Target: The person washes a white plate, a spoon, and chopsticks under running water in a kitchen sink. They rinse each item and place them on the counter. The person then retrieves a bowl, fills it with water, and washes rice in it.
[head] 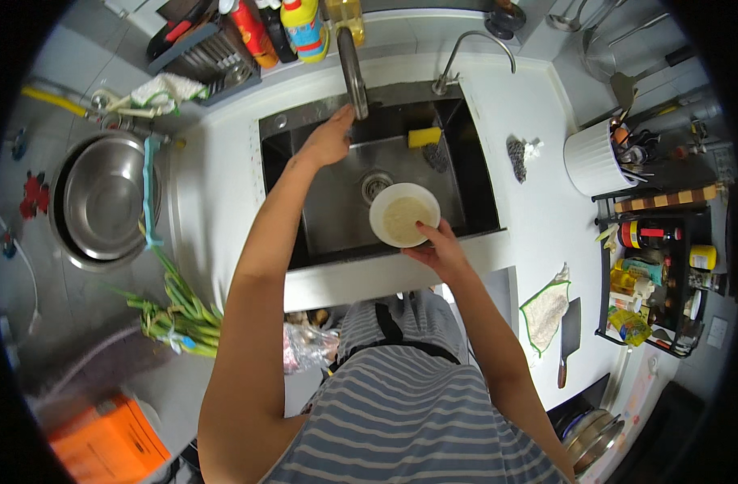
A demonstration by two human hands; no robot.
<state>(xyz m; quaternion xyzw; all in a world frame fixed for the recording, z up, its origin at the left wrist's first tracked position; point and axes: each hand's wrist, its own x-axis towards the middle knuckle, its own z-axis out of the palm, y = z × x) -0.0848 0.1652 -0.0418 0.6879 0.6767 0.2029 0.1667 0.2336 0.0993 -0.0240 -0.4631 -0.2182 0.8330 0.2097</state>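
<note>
My right hand (438, 251) holds a white bowl (375, 222) by its near right rim, thumb over the edge. Pale grains that look like rice (407, 219) lie in it. The bowl is over the front of a dark sink (332, 212), just right of the drain (376, 183). At the sink's back, my left hand (329, 140) reaches up to the metal faucet (352, 72), fingertips at the spout's lower end. Whether those fingers grip it is hard to see. A yellow sponge (424, 137) and a steel scourer (435, 157) are in the sink's back right.
A thin curved tap (465, 45) rises behind the sink. Bottles (305, 30) line the back ledge. To the right are a cleaver (570, 330), a cloth (545, 314) and a white utensil holder (593, 158). Scallions (187, 314) and metal basins (111, 196) are at left.
</note>
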